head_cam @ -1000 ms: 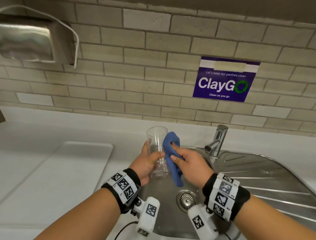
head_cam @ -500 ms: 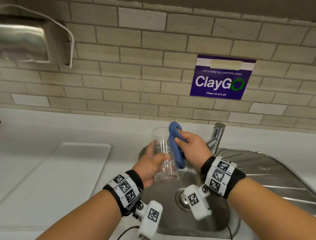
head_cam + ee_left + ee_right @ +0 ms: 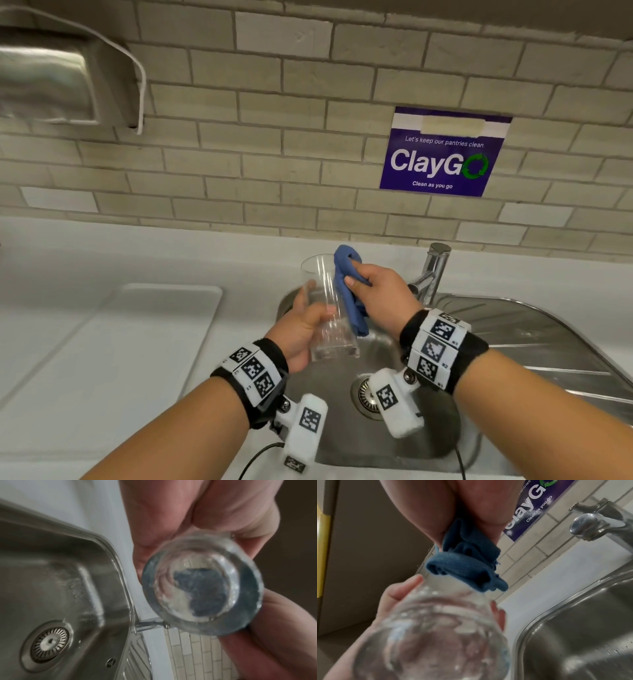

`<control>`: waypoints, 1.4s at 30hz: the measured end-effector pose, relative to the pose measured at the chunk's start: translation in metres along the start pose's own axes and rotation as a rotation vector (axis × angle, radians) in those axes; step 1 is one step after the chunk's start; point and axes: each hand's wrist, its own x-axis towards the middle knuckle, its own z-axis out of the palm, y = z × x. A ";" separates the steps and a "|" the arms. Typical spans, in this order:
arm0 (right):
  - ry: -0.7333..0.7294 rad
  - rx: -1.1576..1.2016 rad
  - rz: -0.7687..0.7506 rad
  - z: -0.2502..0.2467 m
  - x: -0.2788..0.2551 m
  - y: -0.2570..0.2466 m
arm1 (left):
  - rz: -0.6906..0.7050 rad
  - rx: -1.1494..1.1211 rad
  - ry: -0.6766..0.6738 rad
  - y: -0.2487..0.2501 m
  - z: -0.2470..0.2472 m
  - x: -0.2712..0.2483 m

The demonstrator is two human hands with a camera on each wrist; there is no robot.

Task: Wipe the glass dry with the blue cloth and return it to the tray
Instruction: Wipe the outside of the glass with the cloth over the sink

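**Two hands, one glass over the sink**

Both hands are busy with the glass (image 3: 325, 308), which is held upright above the sink (image 3: 513, 329), probably so any drips fall into the basin rather than onto the desk (image 3: 68, 260). The left hand (image 3: 301, 329) wraps its fingers and thumb round the lower half of the glass, leaving the upper wall and rim free for wiping. The right hand (image 3: 373, 291) pinches the bunched blue cloth (image 3: 349, 294) and presses it against the glass's right side near the rim; the cloth's tail hangs down alongside the wall. Droplets on the base in the right wrist view suggest the drying is not finished. The tray (image 3: 144, 342) lies on the desk just left of the sink, within easy reach for the return. A tap (image 3: 431, 270) stands behind the right hand, and a purple sign (image 3: 442, 154) is fixed to the tiled wall above.
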 end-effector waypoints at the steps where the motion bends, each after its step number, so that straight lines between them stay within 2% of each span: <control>1: -0.012 -0.017 -0.007 0.002 -0.001 0.002 | -0.007 -0.013 0.005 0.000 0.000 -0.001; 7: 0.019 0.004 0.003 0.008 0.000 0.007 | 0.027 0.063 0.124 -0.006 0.002 0.000; 10: 0.030 -0.002 0.024 0.008 0.000 0.011 | 0.044 0.041 0.119 -0.003 0.007 -0.003; 12: -0.010 -0.016 0.035 0.009 -0.004 0.012 | 0.006 0.001 0.144 0.001 0.009 -0.006; 16: -0.117 -0.114 -0.047 0.019 -0.031 0.011 | -0.095 -0.069 0.111 0.002 -0.002 -0.003; 20: -0.102 -0.168 -0.055 0.014 -0.029 0.012 | -0.131 -0.034 0.058 -0.007 -0.004 -0.004; 23: 0.033 -0.098 0.004 0.005 -0.012 0.013 | -0.138 -0.037 -0.018 -0.011 0.005 -0.007; 25: 0.016 -0.008 -0.007 0.008 -0.019 0.011 | -0.087 -0.060 0.007 -0.011 0.003 -0.003; 29: -0.095 -0.038 -0.003 0.024 -0.048 0.021 | -0.017 -0.041 0.066 -0.004 -0.007 0.004; 34: 0.005 0.029 0.052 0.013 -0.031 0.023 | -0.030 -0.013 0.021 0.002 0.005 0.003; 37: 0.009 0.064 0.067 0.012 -0.032 0.022 | 0.007 0.061 0.086 0.005 0.006 0.006; 39: 0.032 0.152 0.107 0.008 -0.032 0.023 | -0.003 0.080 0.129 0.004 0.003 0.005; 42: 0.057 0.313 0.130 0.004 -0.033 0.021 | -0.101 0.014 0.153 0.000 0.000 0.002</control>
